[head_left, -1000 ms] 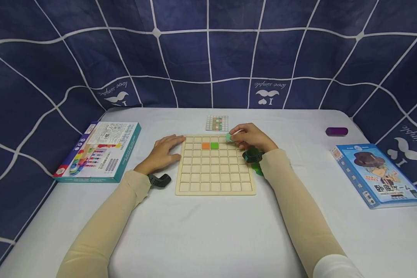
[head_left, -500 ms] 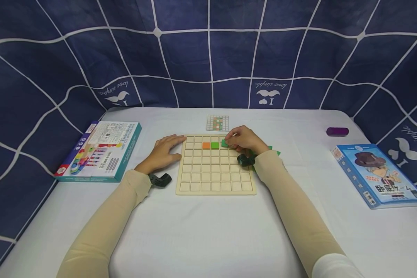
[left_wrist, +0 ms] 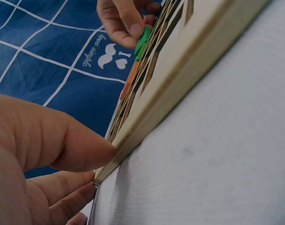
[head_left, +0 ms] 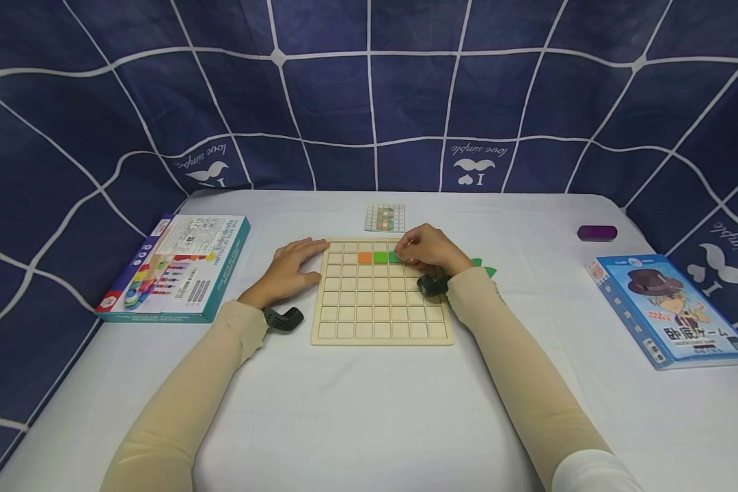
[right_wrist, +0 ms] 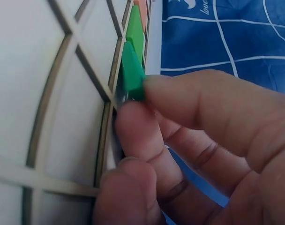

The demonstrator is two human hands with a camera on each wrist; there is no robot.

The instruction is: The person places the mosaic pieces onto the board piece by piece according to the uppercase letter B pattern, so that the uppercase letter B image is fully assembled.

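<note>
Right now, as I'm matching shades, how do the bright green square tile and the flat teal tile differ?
The bright green square tile is yellower; the flat teal tile is bluer. The bright tile lies in the pale wooden board; the teal tile is pinched by the right hand. Both look plain.

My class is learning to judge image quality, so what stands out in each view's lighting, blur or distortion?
Head: fairly even light; white lines on the blue curtain bow, from lens or draping, I can't tell which. Left wrist: dimmer, the white tablecloth looking grey. Right wrist: the lowest fingertip of the right hand looks soft, while the pinched dark green tile seems clearer.
</note>
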